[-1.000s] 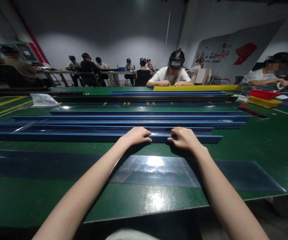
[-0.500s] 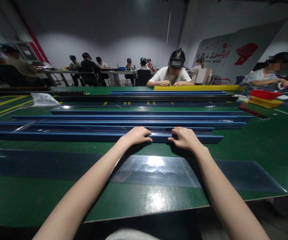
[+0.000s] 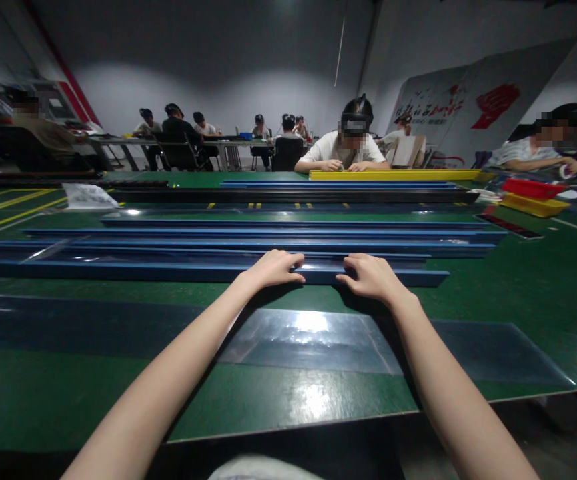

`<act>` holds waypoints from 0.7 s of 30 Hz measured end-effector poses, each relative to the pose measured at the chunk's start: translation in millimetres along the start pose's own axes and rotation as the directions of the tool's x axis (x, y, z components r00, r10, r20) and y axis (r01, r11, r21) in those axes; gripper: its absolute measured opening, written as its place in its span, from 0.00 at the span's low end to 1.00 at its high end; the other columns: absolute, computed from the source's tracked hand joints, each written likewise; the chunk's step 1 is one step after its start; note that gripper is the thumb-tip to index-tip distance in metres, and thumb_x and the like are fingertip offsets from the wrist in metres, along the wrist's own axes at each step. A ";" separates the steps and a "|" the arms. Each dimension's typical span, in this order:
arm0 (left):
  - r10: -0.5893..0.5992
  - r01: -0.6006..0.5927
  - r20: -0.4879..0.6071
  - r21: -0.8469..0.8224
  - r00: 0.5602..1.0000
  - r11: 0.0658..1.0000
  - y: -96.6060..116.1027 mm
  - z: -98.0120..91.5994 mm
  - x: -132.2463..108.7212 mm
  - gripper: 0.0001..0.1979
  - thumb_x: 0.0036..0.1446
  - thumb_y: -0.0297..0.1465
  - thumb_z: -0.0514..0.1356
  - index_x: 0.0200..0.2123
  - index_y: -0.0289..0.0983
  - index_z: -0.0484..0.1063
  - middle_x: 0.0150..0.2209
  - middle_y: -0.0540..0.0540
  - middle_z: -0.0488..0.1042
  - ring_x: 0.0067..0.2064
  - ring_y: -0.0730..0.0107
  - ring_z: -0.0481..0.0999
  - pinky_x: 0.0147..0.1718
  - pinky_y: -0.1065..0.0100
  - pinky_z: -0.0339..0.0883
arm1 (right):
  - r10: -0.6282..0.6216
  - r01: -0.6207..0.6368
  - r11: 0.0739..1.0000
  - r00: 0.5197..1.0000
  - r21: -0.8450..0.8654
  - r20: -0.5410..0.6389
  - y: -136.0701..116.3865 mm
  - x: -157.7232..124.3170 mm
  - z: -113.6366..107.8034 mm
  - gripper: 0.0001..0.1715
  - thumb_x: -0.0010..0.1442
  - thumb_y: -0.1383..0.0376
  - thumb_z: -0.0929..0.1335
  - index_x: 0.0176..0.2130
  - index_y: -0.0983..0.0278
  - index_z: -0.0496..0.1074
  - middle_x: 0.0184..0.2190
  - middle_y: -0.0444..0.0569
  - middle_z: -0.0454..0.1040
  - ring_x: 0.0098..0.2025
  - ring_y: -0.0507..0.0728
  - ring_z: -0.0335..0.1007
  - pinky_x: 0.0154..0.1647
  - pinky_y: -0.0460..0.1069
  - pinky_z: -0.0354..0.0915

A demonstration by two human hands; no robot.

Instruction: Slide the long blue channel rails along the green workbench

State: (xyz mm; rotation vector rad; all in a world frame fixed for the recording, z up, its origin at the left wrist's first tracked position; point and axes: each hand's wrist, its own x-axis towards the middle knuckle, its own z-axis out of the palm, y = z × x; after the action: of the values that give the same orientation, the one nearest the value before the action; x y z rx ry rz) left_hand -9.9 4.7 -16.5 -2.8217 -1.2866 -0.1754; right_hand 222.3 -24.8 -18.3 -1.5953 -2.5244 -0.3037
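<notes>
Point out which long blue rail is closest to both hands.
The front blue rail, just beyond the clear sheet; the left hand and right hand curl over it, while the other blue rails lie farther back.

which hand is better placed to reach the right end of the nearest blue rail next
Probably the right hand: it is curled at the nearest blue rail, closer to its right end, while the left hand is farther along it.

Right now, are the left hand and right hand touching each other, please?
Apart: the head view shows the blue rail between left hand and right hand.
</notes>
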 end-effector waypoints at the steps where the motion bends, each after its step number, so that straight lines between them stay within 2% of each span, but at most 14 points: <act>1: -0.003 0.003 0.000 0.006 1.000 1.000 -0.1 0.3 0.0 0.15 0.51 0.45 0.57 0.36 0.40 0.68 0.30 0.49 0.75 0.33 0.65 0.72 0.26 0.72 0.52 | 0.002 -0.002 1.000 1.000 0.002 0.005 -0.5 0.1 0.0 0.17 0.56 0.54 0.61 0.33 0.63 0.69 0.35 0.50 0.74 0.38 0.58 0.68 0.30 0.47 0.54; 7: -0.010 0.010 0.004 0.019 1.000 1.000 -0.6 1.2 0.8 0.15 0.50 0.45 0.57 0.35 0.40 0.68 0.31 0.48 0.75 0.33 0.64 0.73 0.25 0.72 0.52 | 0.002 -0.005 0.999 0.999 0.048 0.051 -2.9 1.2 1.5 0.18 0.56 0.55 0.60 0.39 0.63 0.70 0.38 0.51 0.75 0.41 0.59 0.69 0.34 0.47 0.56; 12: -0.015 0.015 0.002 0.017 1.000 1.000 -0.6 1.7 1.4 0.16 0.51 0.45 0.57 0.34 0.40 0.68 0.31 0.48 0.75 0.33 0.64 0.73 0.26 0.72 0.53 | -0.024 0.024 0.993 1.000 0.118 0.002 -2.0 0.5 2.9 0.20 0.56 0.56 0.61 0.44 0.63 0.69 0.43 0.50 0.73 0.44 0.58 0.67 0.39 0.47 0.58; 16: -0.016 0.016 -0.004 0.006 1.000 1.000 -0.6 2.1 1.9 0.16 0.50 0.46 0.57 0.34 0.40 0.68 0.30 0.48 0.75 0.33 0.64 0.73 0.26 0.72 0.53 | -0.061 0.064 0.991 0.998 0.120 -0.032 -3.6 0.7 1.6 0.19 0.57 0.55 0.61 0.42 0.64 0.69 0.41 0.52 0.72 0.43 0.57 0.67 0.40 0.47 0.57; 21: -0.025 0.025 -0.006 -0.002 1.000 1.000 -0.6 1.6 1.9 0.16 0.50 0.46 0.58 0.32 0.39 0.69 0.29 0.48 0.74 0.33 0.64 0.73 0.25 0.72 0.53 | -0.039 0.044 0.989 0.998 0.140 -0.040 -7.1 2.1 -0.6 0.20 0.57 0.50 0.60 0.37 0.62 0.68 0.35 0.49 0.73 0.37 0.56 0.68 0.33 0.46 0.56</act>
State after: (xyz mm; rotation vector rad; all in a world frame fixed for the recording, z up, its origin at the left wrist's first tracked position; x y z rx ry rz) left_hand -8.9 6.6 -17.9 -2.8054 -1.3220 -0.1860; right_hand 215.0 -26.0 -17.9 -1.4728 -2.4929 -0.1535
